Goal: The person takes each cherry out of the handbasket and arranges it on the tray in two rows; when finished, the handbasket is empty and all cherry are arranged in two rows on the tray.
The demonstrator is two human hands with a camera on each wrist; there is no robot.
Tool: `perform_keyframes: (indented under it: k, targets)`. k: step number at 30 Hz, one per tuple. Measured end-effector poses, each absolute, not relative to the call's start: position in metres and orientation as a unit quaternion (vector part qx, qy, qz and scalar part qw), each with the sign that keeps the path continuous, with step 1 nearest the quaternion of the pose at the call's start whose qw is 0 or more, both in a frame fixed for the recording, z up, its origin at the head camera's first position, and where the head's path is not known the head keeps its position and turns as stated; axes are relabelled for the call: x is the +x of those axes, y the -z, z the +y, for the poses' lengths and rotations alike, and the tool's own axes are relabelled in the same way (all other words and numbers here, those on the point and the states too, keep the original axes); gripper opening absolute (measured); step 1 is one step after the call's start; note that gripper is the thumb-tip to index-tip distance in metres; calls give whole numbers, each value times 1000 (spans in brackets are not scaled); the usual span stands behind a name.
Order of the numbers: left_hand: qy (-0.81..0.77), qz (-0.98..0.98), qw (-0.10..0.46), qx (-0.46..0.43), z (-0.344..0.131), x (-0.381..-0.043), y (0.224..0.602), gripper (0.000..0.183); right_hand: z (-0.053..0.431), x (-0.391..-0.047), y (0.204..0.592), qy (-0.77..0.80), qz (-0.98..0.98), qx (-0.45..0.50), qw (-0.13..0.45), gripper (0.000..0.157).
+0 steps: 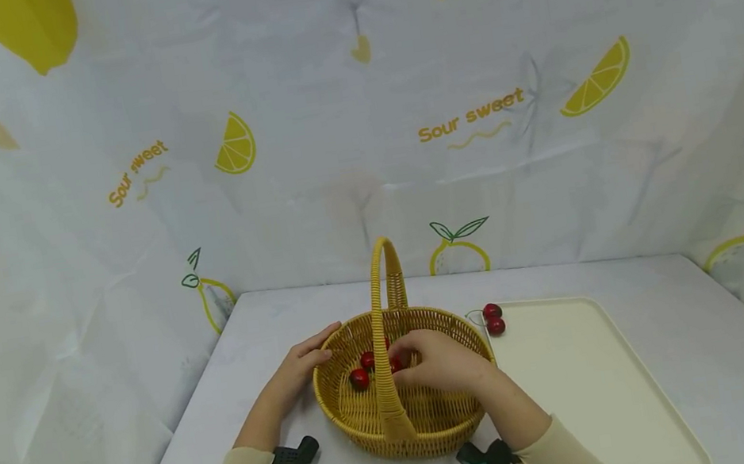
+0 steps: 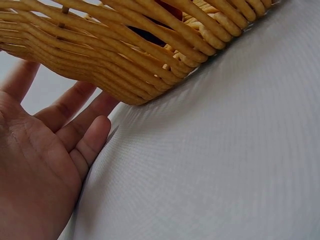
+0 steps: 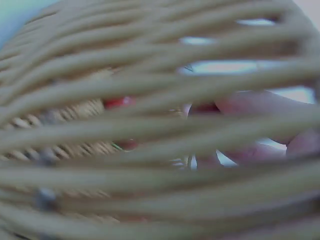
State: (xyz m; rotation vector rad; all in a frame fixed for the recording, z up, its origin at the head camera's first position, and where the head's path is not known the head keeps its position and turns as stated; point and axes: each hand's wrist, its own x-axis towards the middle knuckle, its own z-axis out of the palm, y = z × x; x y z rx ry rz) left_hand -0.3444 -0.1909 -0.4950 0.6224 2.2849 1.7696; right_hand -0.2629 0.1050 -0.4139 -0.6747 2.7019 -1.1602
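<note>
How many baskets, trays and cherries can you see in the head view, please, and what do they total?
Basket: 1
Tray: 1
Cherries: 6 visible, 4 in the basket and 2 at the tray's far left corner; the right hand may hide more
Total: 8 visible

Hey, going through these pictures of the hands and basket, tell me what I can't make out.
Head view: the full outline of the cherry partly covered by the right hand.
Head view: the exact cherry count; that hand and the handle block part of the basket.
Head view: the near end of the tray, cut off by the bottom edge.
Left wrist view: some fingertips of the left hand, behind the basket.
Right wrist view: fingers, blurred behind basket slats.
</note>
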Motion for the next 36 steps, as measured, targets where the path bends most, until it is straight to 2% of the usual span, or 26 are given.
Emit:
perform_keyframes:
  k: [10,36]
  targets:
    - [-588,776,92,211,-191,-345,497,57,119,-255,390,403,896,-186,20,21]
    - [-590,774,93,210,-191,-344,494,58,192,-247,353,460,873,-159,-23,38]
